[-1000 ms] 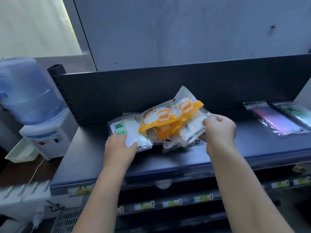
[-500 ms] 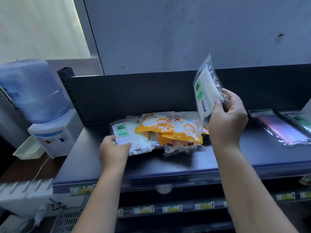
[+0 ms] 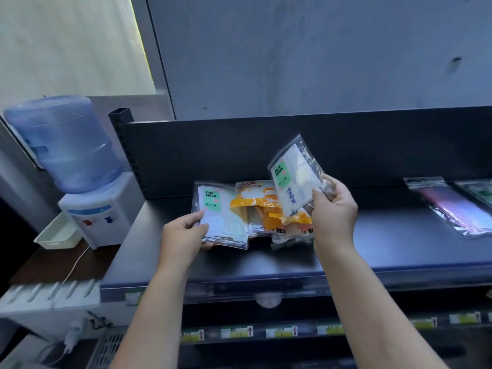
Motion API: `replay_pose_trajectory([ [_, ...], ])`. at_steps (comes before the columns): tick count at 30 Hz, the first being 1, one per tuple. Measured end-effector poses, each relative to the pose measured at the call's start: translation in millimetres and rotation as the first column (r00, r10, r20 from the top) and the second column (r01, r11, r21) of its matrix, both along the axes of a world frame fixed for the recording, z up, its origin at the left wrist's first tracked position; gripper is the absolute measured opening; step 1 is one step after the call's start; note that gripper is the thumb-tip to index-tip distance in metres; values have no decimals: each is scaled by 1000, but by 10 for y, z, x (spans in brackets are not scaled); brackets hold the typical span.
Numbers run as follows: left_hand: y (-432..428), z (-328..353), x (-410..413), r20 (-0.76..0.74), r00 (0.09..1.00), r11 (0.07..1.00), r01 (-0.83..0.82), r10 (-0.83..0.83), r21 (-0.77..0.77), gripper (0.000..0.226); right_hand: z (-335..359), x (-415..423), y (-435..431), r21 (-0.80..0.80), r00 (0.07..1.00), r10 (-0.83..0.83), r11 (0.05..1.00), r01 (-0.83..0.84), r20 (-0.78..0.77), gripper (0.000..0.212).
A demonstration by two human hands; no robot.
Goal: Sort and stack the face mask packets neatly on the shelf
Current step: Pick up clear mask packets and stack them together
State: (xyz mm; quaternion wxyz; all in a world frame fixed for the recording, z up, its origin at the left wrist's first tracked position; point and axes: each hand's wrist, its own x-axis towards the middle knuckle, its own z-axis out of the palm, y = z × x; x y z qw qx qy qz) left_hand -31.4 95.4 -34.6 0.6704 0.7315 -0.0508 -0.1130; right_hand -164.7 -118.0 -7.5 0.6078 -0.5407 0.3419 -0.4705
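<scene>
At the far left, beside the shelf (image 3: 372, 251), a water dispenser (image 3: 95, 209) is standing with a blue bottle (image 3: 64, 142) sitting on top and a white tray (image 3: 57, 233) lying just beside it. On the dark shelf top, the left hand (image 3: 181, 235) is gripping the lower left corner of a clear packet with a green "FACE MASK" label (image 3: 223, 217), its fingers (image 3: 198, 225) closing over the packet's edge with the thumb on top; the packet is lying flat at the left end of the pile. Just to its right, orange-and-yellow packets (image 3: 263, 209) are lying overlapped on the shelf. Above them, the right hand (image 3: 332, 209) is holding a second green-labelled packet (image 3: 292, 182) up off the shelf, tilted, its fingers pinching the packet's right edge. Well apart, at the far right of the shelf, a purplish packet (image 3: 450, 206) is lying flat, with a greenish one (image 3: 479, 193) touching it at the frame edge.
</scene>
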Motion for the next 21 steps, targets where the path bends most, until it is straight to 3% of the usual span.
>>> replay_pose_trajectory([
  [2,66,3,7,21,1000,999,0,1,-42,39,-69,11,51,-36,995,-15,999,11,-101,26],
  [5,162,-5,42,55,999,996,2,2,-89,40,-149,-28,120,-254,937,-86,967,-2,-337,31],
  [9,271,32,63,64,998,990,-2,11,-141,75,-243,-48,151,-300,906,-133,954,7,-402,34],
  [13,294,59,49,109,988,986,125,-113,-107,75,-327,-33,167,-369,864,-211,929,32,-456,38],
  [16,230,78,-5,153,972,978,191,-176,-84,57,-374,-4,215,-584,815,-357,811,29,-456,38],
  [19,132,24,-57,148,966,974,220,-212,-43,57,-404,12,262,-749,747,-490,663,-14,-449,47],
  [21,63,-18,-98,140,960,969,247,-243,-15,59,-402,1,294,-788,704,-533,613,-61,-469,45],
])
